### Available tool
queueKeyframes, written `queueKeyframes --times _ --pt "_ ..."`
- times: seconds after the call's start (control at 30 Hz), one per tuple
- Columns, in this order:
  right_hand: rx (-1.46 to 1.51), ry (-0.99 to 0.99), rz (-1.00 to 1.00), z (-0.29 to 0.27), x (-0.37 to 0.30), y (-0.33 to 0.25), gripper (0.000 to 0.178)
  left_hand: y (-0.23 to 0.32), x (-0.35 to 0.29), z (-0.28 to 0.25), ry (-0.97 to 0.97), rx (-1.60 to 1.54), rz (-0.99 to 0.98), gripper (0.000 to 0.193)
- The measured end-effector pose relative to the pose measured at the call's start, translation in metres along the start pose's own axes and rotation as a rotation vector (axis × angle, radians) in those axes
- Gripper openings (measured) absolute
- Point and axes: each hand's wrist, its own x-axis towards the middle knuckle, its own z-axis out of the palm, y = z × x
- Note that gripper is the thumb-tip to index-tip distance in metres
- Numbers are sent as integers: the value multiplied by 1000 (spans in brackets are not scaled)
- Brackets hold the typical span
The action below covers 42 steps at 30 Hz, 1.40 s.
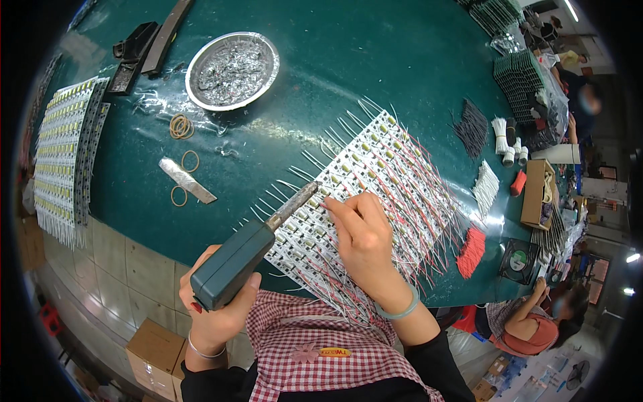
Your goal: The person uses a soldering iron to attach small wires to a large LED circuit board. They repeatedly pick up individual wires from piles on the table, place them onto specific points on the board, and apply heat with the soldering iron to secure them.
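My left hand (218, 301) is closed round a dark green soldering gun (234, 264). Its metal tip (295, 203) points up and right, over a panel of small white circuit boards (355, 164). Rows of yellowish components cover the panel, with white wires along its upper left side and red and white wires along its lower right. Just right of the tip, my right hand (365, 234) is pinched low over the boards. Its thumb and forefinger meet, and whatever lies between them is too small to tell. Red wires (408, 228) spread beside this hand.
Beyond the panel stands a metal bowl (233, 70) of silvery scraps. Rubber bands (181, 126) and a foil-like strip (187, 179) lie at left, near stacked panels (67, 154). Bundles of black (473, 127), white (485, 187) and red wires (471, 251) lie right. Co-workers sit further right.
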Motion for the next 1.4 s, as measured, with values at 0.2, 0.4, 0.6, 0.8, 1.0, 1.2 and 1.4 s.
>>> queueKeyframes --times 0.2,0.4,0.6,0.8,1.0,1.2,1.4 --pt "-30 -38 -33 -5 0 0 26 -2 1 1 23 -58 -10 29" --pt "26 57 -29 -6 0 -2 24 0 2 1 8 11 33 27" --pt "-23 114 -16 -3 0 0 20 -2 1 5 3 -33 57 25" --pt "-13 95 7 -1 -1 1 21 -1 6 7 -27 74 176 22" --pt "-26 81 45 -1 -2 1 22 2 9 9 -57 60 146 21" --pt "-32 70 45 -1 -2 1 24 3 9 11 -79 -17 78 19" --pt "-51 75 43 0 -2 1 25 0 10 12 -69 -2 121 17"
